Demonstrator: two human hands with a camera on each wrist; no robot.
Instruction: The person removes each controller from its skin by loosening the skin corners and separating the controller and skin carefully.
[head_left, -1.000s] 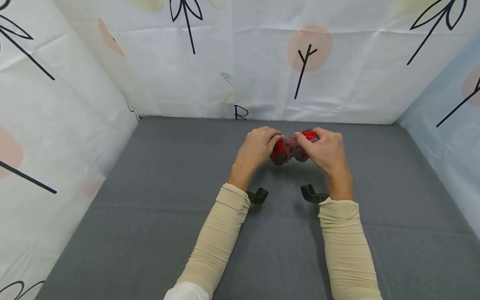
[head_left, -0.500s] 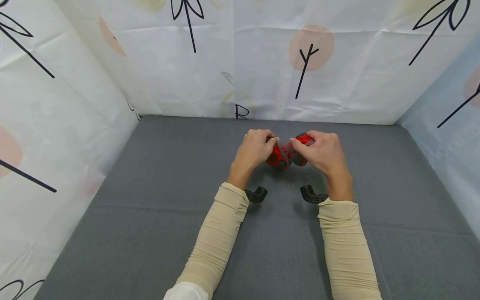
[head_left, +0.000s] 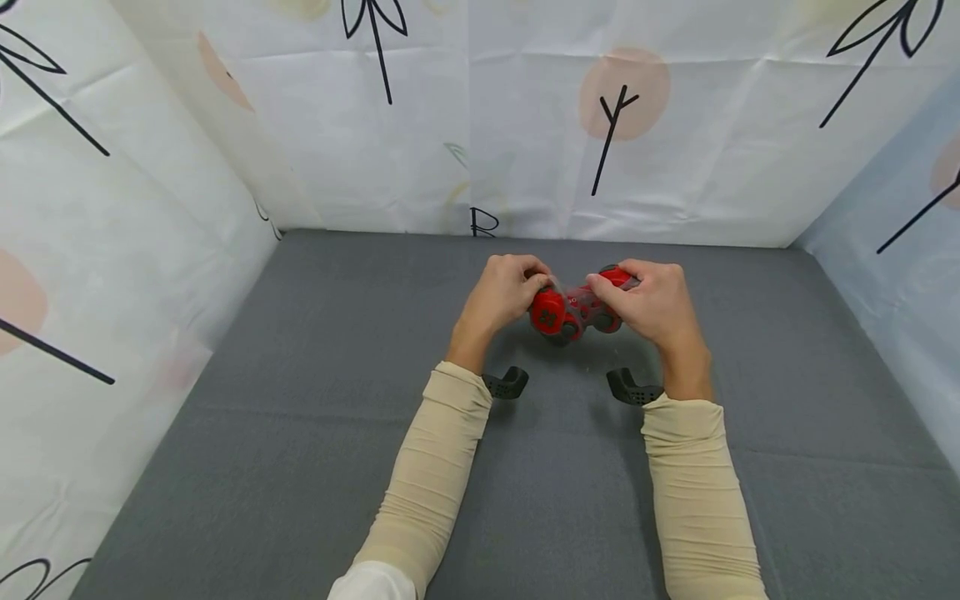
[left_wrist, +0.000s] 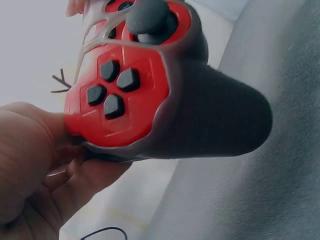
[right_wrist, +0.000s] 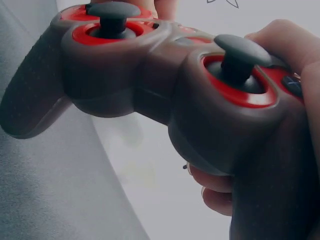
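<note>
Both hands hold a red game controller [head_left: 547, 312] above the grey table. A translucent grey skin [right_wrist: 110, 85] wraps its grips and the surrounds of its dark sticks. Its left end, with the dark direction buttons [left_wrist: 112, 90], shows in the left wrist view. My left hand [head_left: 504, 287] pinches the controller's far left edge, where a thin pale strip of the skin shows beside the fingers. My right hand [head_left: 652, 300] grips the right end, thumb on top, with fingertips [right_wrist: 212, 180] curled beneath in the right wrist view.
Grey cloth [head_left: 420, 333] covers the tabletop. White printed fabric walls [head_left: 525, 125] stand behind and on both sides. Black wrist mounts [head_left: 507, 383] stick out inward below each hand.
My left hand has shifted slightly left, and its thumb no longer lies over the controller's left face. The left end has tipped, so its direction buttons now show. The right hand keeps its grip.
</note>
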